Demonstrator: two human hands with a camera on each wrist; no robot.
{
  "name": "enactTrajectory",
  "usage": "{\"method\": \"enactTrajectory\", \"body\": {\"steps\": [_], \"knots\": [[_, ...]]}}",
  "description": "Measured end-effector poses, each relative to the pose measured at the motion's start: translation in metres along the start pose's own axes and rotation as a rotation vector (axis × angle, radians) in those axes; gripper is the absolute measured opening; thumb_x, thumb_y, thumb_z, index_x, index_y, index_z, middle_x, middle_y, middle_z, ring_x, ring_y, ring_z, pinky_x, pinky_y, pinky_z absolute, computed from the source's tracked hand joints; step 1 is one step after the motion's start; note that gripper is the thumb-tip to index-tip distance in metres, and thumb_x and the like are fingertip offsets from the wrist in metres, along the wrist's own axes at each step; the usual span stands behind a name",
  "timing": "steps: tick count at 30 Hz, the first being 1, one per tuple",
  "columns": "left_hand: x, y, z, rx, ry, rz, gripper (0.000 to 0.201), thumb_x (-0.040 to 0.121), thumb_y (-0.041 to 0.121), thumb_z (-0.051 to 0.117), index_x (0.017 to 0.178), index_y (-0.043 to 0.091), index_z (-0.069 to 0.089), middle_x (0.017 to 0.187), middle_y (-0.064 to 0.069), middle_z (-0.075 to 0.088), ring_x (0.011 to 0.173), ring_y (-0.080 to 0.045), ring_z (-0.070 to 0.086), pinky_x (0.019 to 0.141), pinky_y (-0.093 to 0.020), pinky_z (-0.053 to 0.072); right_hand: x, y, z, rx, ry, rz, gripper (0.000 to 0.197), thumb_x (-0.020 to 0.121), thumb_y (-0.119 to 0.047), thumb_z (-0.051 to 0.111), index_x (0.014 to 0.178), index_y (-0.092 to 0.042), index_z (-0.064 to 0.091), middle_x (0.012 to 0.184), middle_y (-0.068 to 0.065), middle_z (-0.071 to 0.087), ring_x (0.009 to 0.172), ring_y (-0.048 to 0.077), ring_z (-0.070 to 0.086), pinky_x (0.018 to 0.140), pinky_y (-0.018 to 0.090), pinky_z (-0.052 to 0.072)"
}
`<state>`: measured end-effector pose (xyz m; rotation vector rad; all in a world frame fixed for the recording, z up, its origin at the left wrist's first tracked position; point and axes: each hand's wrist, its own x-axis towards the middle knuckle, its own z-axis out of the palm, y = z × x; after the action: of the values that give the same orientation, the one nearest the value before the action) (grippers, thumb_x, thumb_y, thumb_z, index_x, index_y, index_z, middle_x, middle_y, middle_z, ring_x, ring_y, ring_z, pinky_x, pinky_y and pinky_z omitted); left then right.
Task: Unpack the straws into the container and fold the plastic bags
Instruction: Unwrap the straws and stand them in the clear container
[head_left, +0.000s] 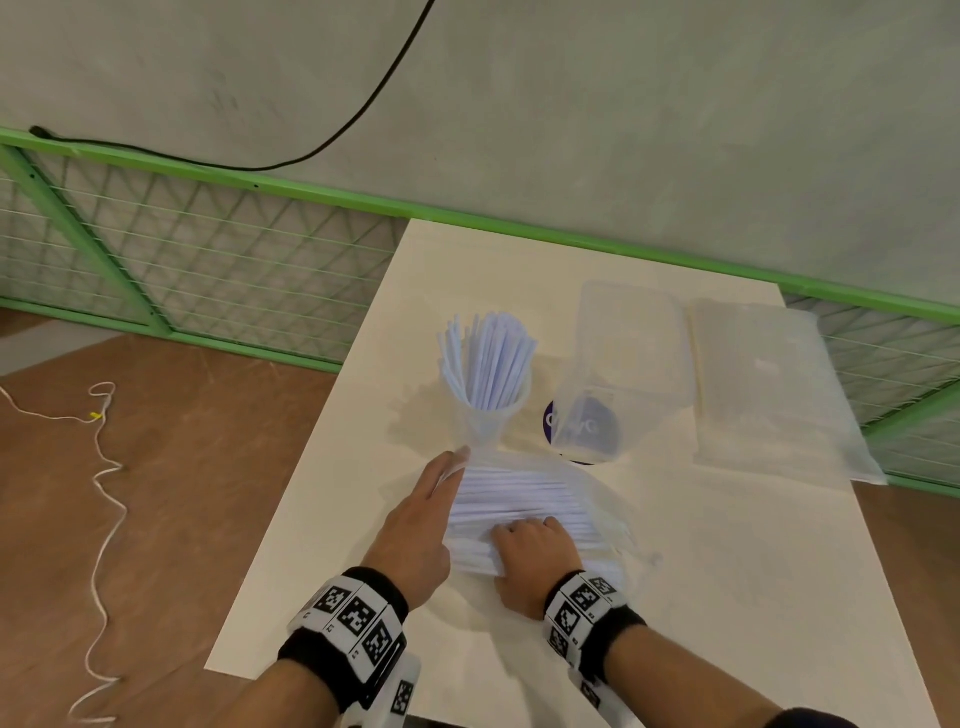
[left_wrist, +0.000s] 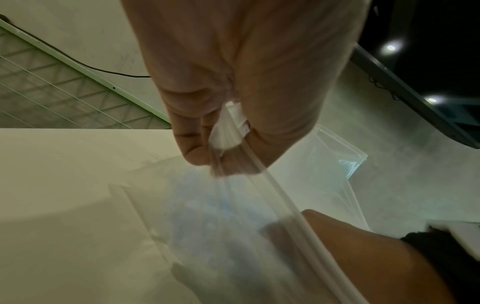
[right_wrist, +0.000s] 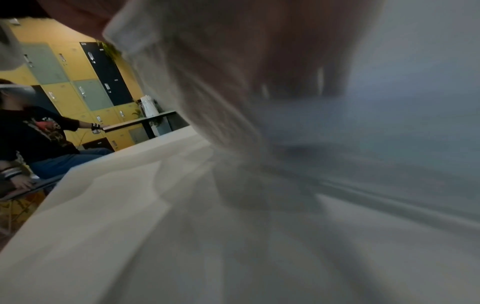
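A clear cup-like container (head_left: 488, 415) stands mid-table, filled with upright white straws (head_left: 485, 358). Just in front of it a clear zip bag (head_left: 587, 499) lies flat with a bundle of white straws (head_left: 519, 493) inside. My left hand (head_left: 454, 460) pinches the bag's zip edge (left_wrist: 233, 127) at its left end between thumb and fingers (left_wrist: 192, 144). My right hand (head_left: 519, 535) curls its fingers round the near part of the bundle. In the left wrist view the zip strip runs across the right hand (left_wrist: 350, 246). The right wrist view is blurred, with fingers (right_wrist: 293, 78) dim behind plastic.
Two empty clear bags (head_left: 628, 358) (head_left: 769, 395) lie flat at the back right of the cream table (head_left: 363, 571). A dark purple round mark (head_left: 576, 426) shows under one. A green mesh fence (head_left: 208, 260) runs behind. A white cord (head_left: 104, 493) trails on the floor. Another person (right_wrist: 39, 133) sits nearby.
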<state>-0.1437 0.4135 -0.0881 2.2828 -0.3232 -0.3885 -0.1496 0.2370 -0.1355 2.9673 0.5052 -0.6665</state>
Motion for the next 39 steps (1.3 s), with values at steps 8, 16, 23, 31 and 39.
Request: {"method": "enactTrajectory", "body": {"steps": [8, 16, 23, 31, 39], "knots": [[0.001, -0.002, -0.003, 0.002, 0.014, -0.023, 0.105, 0.068, -0.022, 0.038, 0.153, 0.036, 0.015, 0.157, 0.024, 0.007, 0.139, -0.007, 0.033, 0.100, -0.020, 0.042, -0.025, 0.020, -0.036, 0.682, 0.356, 0.067, 0.026, 0.089, -0.040, 0.062, 0.069, -0.025, 0.052, 0.064, -0.005, 0.058, 0.065, 0.019, 0.055, 0.064, 0.032, 0.042], [0.002, -0.003, -0.002, -0.002, 0.001, -0.042, 0.107, 0.070, -0.020, 0.040, 0.153, 0.040, 0.009, 0.160, 0.020, 0.005, 0.141, -0.012, 0.033, 0.105, -0.026, 0.041, -0.042, 0.027, -0.025, 1.167, 0.573, 0.146, 0.036, 0.076, -0.047, 0.072, 0.079, -0.015, 0.058, 0.075, -0.001, 0.060, 0.073, 0.022, 0.061, 0.069, 0.035, 0.050], [0.003, -0.001, -0.004, -0.014, -0.010, -0.058, 0.108, 0.070, -0.021, 0.039, 0.153, 0.041, 0.009, 0.159, 0.022, 0.004, 0.136, -0.012, 0.039, 0.099, -0.018, 0.040, -0.034, 0.041, -0.073, 0.906, 0.306, 0.101, 0.024, 0.079, -0.036, 0.069, 0.075, -0.012, 0.067, 0.072, 0.003, 0.069, 0.069, 0.016, 0.066, 0.069, 0.042, 0.054], [0.001, 0.003, -0.008, -0.007, -0.012, -0.041, 0.102, 0.073, -0.019, 0.040, 0.153, 0.038, 0.011, 0.158, 0.024, 0.005, 0.135, -0.011, 0.039, 0.103, -0.024, 0.042, -0.028, 0.050, -0.250, 0.972, 0.810, -0.077, 0.011, 0.076, -0.021, 0.078, 0.069, -0.021, 0.070, 0.072, -0.006, 0.071, 0.067, 0.008, 0.068, 0.066, 0.031, 0.056], [0.001, 0.006, -0.009, 0.008, -0.002, -0.042, 0.100, 0.074, -0.018, 0.040, 0.153, 0.036, 0.012, 0.157, 0.023, 0.005, 0.138, -0.008, 0.033, 0.103, -0.018, 0.032, 0.027, 0.043, -0.237, 0.857, 0.777, 0.019, 0.016, 0.076, -0.030, 0.078, 0.079, -0.016, 0.070, 0.081, -0.004, 0.072, 0.075, 0.006, 0.068, 0.073, 0.031, 0.058]]}}
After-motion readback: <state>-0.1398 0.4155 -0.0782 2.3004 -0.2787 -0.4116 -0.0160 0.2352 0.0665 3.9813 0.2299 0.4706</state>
